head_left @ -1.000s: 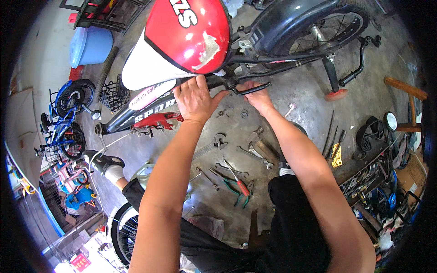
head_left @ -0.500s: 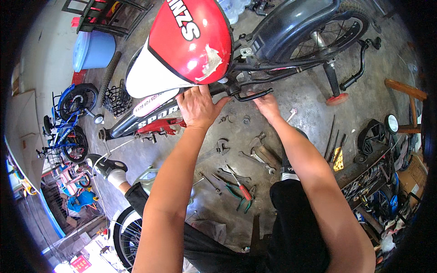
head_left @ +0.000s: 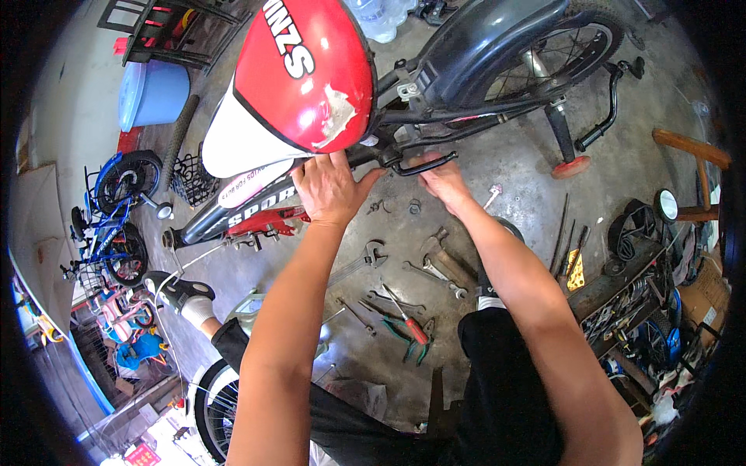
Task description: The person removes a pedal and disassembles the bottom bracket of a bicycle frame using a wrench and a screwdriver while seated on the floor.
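Observation:
A child's bicycle lies across the top of the view, with a red and white seat [head_left: 291, 70], torn in one spot, and a dark frame tube [head_left: 202, 217]. My left hand [head_left: 328, 190] grips the frame just below the seat, thumb stretched out to the right. My right hand [head_left: 441, 185] is curled beside the black crank arm [head_left: 423, 165]; its fingertips and whatever they hold are unclear. Below lie an adjustable wrench [head_left: 365, 256], a hammer [head_left: 447, 256], spanners [head_left: 435, 276], a red screwdriver [head_left: 412, 326] and green-handled pliers [head_left: 392, 326] on the concrete floor.
A blue tub [head_left: 155, 93], a blue bicycle [head_left: 109, 225] and pink children's bikes [head_left: 124, 318] stand at left. A white-rimmed wheel [head_left: 217, 404] lies by my left leg. At right are a wooden stool [head_left: 691, 151] and a heap of parts and tools [head_left: 653, 342].
The seat and frame under my left hand have shifted slightly down the view, and both my hands have moved down with them. The whole view has also shifted a little.

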A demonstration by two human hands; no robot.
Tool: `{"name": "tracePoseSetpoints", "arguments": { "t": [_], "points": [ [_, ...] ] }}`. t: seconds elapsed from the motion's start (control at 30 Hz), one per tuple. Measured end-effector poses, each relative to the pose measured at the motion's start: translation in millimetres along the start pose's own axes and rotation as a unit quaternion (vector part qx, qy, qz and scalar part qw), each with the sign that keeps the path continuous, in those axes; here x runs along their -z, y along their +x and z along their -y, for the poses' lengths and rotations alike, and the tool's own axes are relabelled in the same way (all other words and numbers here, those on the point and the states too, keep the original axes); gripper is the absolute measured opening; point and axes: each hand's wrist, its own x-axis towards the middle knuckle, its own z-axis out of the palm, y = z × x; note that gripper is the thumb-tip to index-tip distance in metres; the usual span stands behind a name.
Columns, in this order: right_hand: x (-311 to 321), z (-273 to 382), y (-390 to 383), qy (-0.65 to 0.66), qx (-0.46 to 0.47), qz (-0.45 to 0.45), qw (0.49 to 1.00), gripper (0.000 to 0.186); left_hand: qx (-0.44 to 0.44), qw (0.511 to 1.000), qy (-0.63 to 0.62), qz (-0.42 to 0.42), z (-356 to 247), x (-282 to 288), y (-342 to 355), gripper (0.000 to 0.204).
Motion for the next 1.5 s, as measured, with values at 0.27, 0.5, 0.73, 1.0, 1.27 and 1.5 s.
{"name": "tracePoseSetpoints", "arguments": {
  "t": [0.27, 0.5, 0.73, 1.0, 1.27, 1.5],
  "points": [
    [13.9, -27.3, 10.5, -0.095, -0.030, -0.077, 0.992, 0.040, -0.020, 0.999, 0.000, -0.027, -6.3, 0.2, 5.2, 0.088],
    [-8.6, 5.5, 5.6, -0.056, -0.006, -0.007, 0.998, 0.038, -0.006, 1.000, 0.004, -0.004, -3.1, 0.4, 3.2, 0.088],
    [5.7, -14.8, -1.6, 0.057, -0.046, -0.015, 0.997, 0.037, -0.006, 1.000, -0.002, -0.020, -1.9, -0.6, 1.9, 0.089],
    [14.6, -1.3, 8.0, -0.077, -0.025, 0.010, 0.997, 0.035, -0.016, 1.000, 0.008, -0.021, -5.9, 0.8, 4.1, 0.088],
    [2.4, 8.0, 9.1, 0.060, -0.033, 0.099, 0.993, 0.039, -0.009, 1.000, 0.003, -0.012, -3.6, -0.5, 3.8, 0.086],
    [10.6, -9.2, 1.0, -0.019, -0.091, 0.052, 0.994, 0.038, -0.022, 0.999, 0.004, -0.037, -3.5, -1.1, 2.8, 0.086]
  ]
}}
